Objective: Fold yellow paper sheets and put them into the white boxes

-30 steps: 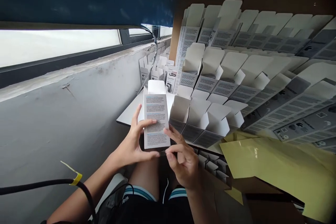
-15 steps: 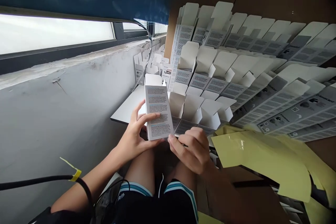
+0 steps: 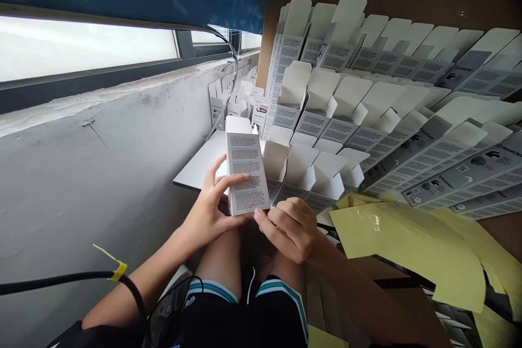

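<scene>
The carton sits in the person's grip above their lap, tilted slightly, with its printed panel facing up and its open top flap at the far end, just in front of a white board. The left hand is grasping it: the fingers wrap around the left side, the index finger lies across the printed panel, and the thumb runs along the near edge. The right hand has just moved slightly left toward the carton, its fingers now loosely curled and not clearly gripping. One fingertip reaches the near edge, but I cannot tell whether it touches the card, so the left hand appears to bear the carton. Rows of open white cartons stand close on the right and far side, with their flaps raised. Yellow sheets lie to the right of the right hand. A grey wall runs along the left, and a black cable with a yellow tag passes near the left arm.
</scene>
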Available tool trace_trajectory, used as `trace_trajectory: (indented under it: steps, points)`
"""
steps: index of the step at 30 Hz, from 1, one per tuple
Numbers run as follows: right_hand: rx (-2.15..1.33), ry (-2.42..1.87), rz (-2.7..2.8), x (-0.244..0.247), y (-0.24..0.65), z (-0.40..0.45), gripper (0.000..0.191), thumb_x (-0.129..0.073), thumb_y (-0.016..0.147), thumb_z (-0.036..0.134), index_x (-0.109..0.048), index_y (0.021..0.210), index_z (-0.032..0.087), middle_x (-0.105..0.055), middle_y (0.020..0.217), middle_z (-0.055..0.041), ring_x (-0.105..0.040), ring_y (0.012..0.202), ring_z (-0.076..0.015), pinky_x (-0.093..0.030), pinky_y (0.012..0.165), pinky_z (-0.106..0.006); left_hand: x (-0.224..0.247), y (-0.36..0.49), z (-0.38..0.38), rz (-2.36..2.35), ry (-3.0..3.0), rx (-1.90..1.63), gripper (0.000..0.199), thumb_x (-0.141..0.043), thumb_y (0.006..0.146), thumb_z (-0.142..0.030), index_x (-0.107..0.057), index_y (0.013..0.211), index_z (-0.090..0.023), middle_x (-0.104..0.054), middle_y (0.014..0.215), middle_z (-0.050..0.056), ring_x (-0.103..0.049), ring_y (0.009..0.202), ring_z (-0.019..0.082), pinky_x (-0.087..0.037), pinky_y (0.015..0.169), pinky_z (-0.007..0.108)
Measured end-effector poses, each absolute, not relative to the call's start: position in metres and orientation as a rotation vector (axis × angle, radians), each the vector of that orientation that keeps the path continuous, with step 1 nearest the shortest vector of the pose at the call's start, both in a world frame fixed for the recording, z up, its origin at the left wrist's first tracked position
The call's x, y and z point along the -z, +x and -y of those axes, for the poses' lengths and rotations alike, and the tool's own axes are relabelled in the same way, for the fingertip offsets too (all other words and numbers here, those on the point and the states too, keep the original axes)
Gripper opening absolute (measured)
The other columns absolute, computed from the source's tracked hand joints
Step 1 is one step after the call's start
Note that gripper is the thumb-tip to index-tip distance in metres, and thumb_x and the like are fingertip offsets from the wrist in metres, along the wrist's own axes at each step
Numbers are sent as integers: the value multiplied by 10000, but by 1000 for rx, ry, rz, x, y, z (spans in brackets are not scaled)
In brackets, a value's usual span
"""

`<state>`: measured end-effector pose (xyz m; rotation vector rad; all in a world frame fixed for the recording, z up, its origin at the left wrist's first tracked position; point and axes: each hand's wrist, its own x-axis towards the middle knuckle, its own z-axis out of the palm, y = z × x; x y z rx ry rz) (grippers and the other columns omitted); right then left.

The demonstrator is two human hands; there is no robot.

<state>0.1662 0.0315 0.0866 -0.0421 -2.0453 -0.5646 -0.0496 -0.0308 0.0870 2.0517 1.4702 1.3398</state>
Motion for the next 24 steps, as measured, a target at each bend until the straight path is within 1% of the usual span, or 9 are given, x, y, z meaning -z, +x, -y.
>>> trace_trajectory:
  steps: [5,8,12,14,17,18,21,24]
  points:
    - [559,-24,2063,-83,165,-32,123,-627,902,117,-699,1000,99,-617,736,-46,-535,758,-163,-424,642,-318,-87,-49,32,-1491,2057,-1339,644,-827,765,-298,-555,1349,-306,-118,1660,90,-458,1395,369,-655,833,374]
    - [544,-51,2086,-79,164,-31,118,-624,914,128,-693,1009,124,-628,751,-40,-543,777,-161,-422,659,-316,-87,-49,32,-1488,2042,-1344,640,-828,755,-270,-557,1332,-310,-127,1657,85,-415,1432,374,-656,812,349]
    - [499,-68,2130,-71,165,-31,186,-674,876,125,-667,1062,134,-641,790,-37,-553,812,-166,-425,678,-322,-86,-49,34,-1473,2044,-1343,657,-837,718,-218,-567,1310,-309,-113,1662,84,-482,1383,368,-660,802,352]
    - [444,-72,2147,-70,168,-30,216,-674,882,198,-660,1089,139,-633,809,-47,-551,821,-178,-435,685,-331,-84,-50,35,-1465,2065,-1338,650,-836,722,-215,-567,1307,-307,-115,1661,89,-497,1368,367,-660,813,362]
    - [276,-86,2122,-71,176,-27,328,-612,927,388,-649,1149,150,-584,801,-60,-521,783,-188,-449,678,-346,-82,-52,37,-1489,2111,-1338,646,-833,747,-243,-549,1323,-310,-120,1656,99,-508,1355,362,-658,816,365]
    - [194,-101,2092,-73,178,-26,335,-589,943,396,-636,1175,158,-570,801,-58,-512,772,-183,-454,676,-342,-82,-52,37,-1498,2122,-1337,650,-833,752,-252,-542,1329,-315,-120,1656,97,-512,1351,358,-658,815,363]
    - [-33,-181,2000,-77,177,-22,232,-587,961,246,-615,1185,194,-568,834,-46,-503,788,-154,-471,700,-310,-81,-49,37,-1497,2130,-1312,648,-830,760,-256,-535,1332,-329,-114,1659,84,-510,1353,349,-654,819,356]
    - [-118,-240,2032,-78,169,-18,148,-637,940,186,-663,1085,194,-566,850,-43,-481,803,-138,-474,728,-294,-81,-45,37,-1468,2114,-1300,658,-827,758,-234,-529,1337,-336,-108,1658,81,-495,1367,352,-651,820,357]
